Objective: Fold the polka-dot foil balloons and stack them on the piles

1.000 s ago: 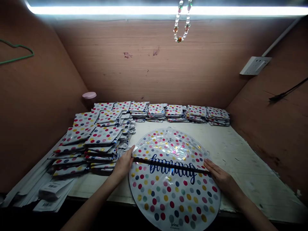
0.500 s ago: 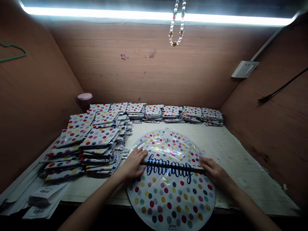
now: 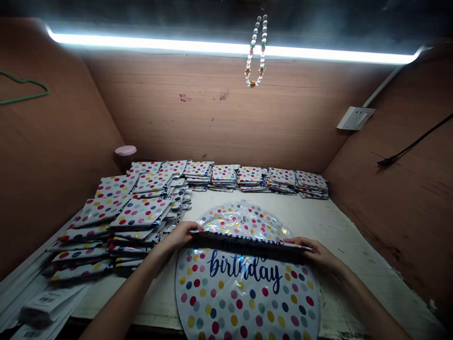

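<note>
A round flat foil balloon (image 3: pixel 247 297) with coloured polka dots and the blue word "birthday" lies on the table in front of me. Its far half (image 3: pixel 244 222) is folded towards me, and the fold edge is lifted off the near half. My left hand (image 3: pixel 179 236) pinches the left end of that fold. My right hand (image 3: pixel 313 252) grips the right end, fingers curled over the edge.
Stacks of folded polka-dot balloons (image 3: pixel 120 208) fill the table's left side, and a row of them (image 3: pixel 255 177) runs along the back wall. Paper labels (image 3: pixel 38 307) lie at the near left corner. A bead string (image 3: pixel 255 52) hangs overhead. A wall socket (image 3: pixel 355 118) is on the right.
Both hands were pressing the crease flat across the word; now they have lifted the folded edge and pulled it back, uncovering "birthday". My view tilted down slightly.
</note>
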The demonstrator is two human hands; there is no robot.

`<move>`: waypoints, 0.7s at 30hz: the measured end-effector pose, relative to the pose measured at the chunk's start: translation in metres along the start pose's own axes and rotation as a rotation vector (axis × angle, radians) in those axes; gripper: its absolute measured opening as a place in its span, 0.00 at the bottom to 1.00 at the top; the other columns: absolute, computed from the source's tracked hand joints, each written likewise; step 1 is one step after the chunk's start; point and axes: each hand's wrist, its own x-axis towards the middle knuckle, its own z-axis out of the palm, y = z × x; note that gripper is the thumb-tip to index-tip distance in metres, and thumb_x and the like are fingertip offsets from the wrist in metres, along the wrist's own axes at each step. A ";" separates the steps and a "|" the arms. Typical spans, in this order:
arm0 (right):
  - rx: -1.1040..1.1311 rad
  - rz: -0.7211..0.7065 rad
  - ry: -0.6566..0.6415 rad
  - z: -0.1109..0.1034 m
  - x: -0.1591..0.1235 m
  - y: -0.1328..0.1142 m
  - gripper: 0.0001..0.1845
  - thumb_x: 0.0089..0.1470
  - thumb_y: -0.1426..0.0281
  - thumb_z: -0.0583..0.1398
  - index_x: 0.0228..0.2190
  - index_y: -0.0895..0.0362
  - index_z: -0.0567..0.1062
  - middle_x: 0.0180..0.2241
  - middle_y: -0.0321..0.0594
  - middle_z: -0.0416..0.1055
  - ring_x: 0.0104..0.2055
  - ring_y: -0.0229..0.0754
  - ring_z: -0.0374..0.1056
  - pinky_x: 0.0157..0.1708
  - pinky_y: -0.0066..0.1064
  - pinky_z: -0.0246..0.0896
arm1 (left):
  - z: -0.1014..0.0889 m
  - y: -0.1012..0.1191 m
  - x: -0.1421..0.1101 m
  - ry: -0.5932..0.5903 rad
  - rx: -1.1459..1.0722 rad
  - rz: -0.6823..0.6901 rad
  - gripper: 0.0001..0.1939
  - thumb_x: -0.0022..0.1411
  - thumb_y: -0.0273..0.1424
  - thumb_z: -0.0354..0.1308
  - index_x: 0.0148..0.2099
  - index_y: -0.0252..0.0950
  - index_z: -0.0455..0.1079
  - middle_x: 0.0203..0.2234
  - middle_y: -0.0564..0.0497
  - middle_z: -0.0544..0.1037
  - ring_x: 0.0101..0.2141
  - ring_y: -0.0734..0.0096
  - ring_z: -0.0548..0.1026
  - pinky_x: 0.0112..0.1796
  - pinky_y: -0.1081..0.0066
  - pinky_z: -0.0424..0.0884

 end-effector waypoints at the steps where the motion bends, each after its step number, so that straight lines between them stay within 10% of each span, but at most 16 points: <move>1: 0.015 -0.002 0.034 0.002 0.001 0.002 0.19 0.53 0.52 0.56 0.35 0.54 0.71 0.45 0.46 0.72 0.49 0.53 0.68 0.45 0.42 0.66 | -0.002 0.000 0.001 -0.003 -0.014 -0.003 0.12 0.52 0.32 0.56 0.39 0.35 0.73 0.39 0.48 0.78 0.42 0.62 0.75 0.44 0.68 0.70; 10: -0.114 -0.058 0.128 0.007 0.012 0.015 0.18 0.55 0.53 0.53 0.37 0.54 0.69 0.38 0.43 0.71 0.42 0.48 0.69 0.42 0.37 0.67 | 0.002 0.002 0.017 0.206 0.000 -0.087 0.11 0.62 0.35 0.45 0.41 0.36 0.65 0.33 0.51 0.74 0.35 0.67 0.73 0.36 0.71 0.69; 16: -0.403 0.180 0.490 0.007 0.070 0.020 0.17 0.60 0.57 0.45 0.37 0.53 0.67 0.32 0.41 0.73 0.35 0.46 0.69 0.34 0.34 0.66 | 0.015 0.001 0.073 0.412 0.251 -0.249 0.12 0.63 0.27 0.42 0.46 0.37 0.63 0.31 0.48 0.75 0.35 0.63 0.73 0.36 0.69 0.66; 21: -0.518 0.355 0.521 -0.009 0.114 0.026 0.13 0.56 0.63 0.52 0.35 0.57 0.72 0.36 0.48 0.75 0.39 0.49 0.71 0.37 0.34 0.63 | 0.015 0.022 0.101 0.467 0.428 -0.305 0.17 0.64 0.31 0.45 0.53 0.33 0.63 0.42 0.36 0.74 0.47 0.48 0.72 0.43 0.55 0.66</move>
